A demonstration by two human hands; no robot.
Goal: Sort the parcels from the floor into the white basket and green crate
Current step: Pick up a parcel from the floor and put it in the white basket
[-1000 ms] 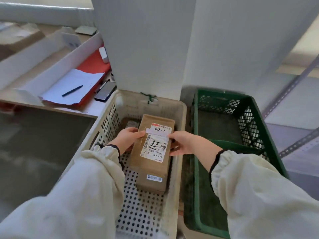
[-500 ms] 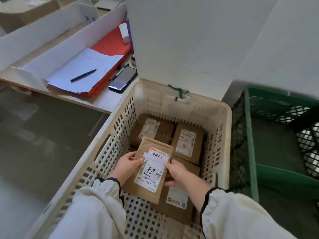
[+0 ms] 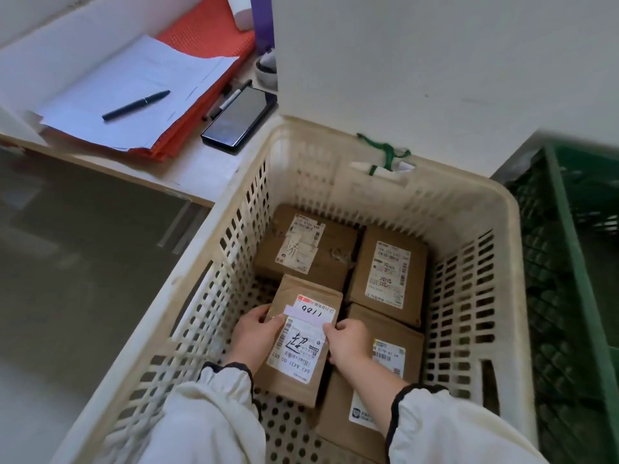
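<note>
A brown cardboard parcel [image 3: 303, 343] with a white label sits low inside the white basket [image 3: 475, 209]. My left hand [image 3: 256, 333] grips its left edge and my right hand [image 3: 350, 343] grips its right edge. Three other brown parcels lie on the basket floor: one at the back left [image 3: 306, 244], one at the back right [image 3: 390, 274], one under my right wrist [image 3: 368, 406]. The green crate [image 3: 569, 249] stands just right of the basket; its inside is mostly out of view.
A low wooden desk [image 3: 187, 169] to the left of the basket carries white papers with a pen [image 3: 135, 105], a red folder [image 3: 207, 38] and a black phone [image 3: 239, 118]. A white wall [image 3: 435, 72] rises behind the basket. Grey floor [image 3: 73, 262] lies at left.
Both hands have carried the labelled parcel down from above the basket's rim to the front left of the basket floor. The view has tilted down and leftwards.
</note>
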